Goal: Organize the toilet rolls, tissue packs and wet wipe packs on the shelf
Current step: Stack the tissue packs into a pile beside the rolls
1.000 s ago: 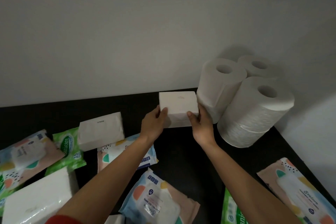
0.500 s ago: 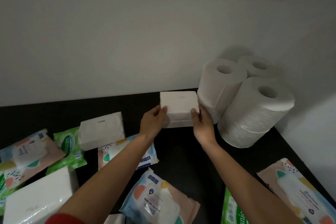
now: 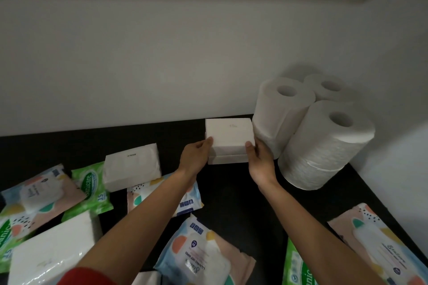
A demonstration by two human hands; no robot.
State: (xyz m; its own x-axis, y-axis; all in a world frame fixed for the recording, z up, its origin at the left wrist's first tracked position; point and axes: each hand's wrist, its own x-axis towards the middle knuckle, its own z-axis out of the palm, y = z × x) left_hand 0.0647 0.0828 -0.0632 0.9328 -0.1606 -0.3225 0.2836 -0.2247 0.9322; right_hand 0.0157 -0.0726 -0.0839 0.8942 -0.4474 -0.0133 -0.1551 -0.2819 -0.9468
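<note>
Across the lower half of the view runs the black shelf, meeting a white wall at 12 o'clock. At 3 o'clock from the middle, in the corner, the toilet rolls stand upright: the front stack of two, a taller roll stack just left of it, and a back roll against the wall. At 8 o'clock lies a large tissue pack in clear wrap. Wet wipe packs lie flat and scattered: a pastel pack at 6 o'clock, another pastel pack at 4 o'clock, a third pastel pack at 9 o'clock with a green pack beside it, and a second green pack at 5 o'clock. A loose tissue pack rests partly on the green pack at 9 o'clock. At the centre, touching the taller roll stack, the upper tissue pack sits on a lower tissue pack. The left hand grips the upper pack's left end, thumb on its top corner; the right hand grips its right end, thumb on top, fingers hidden beside the roll.
</note>
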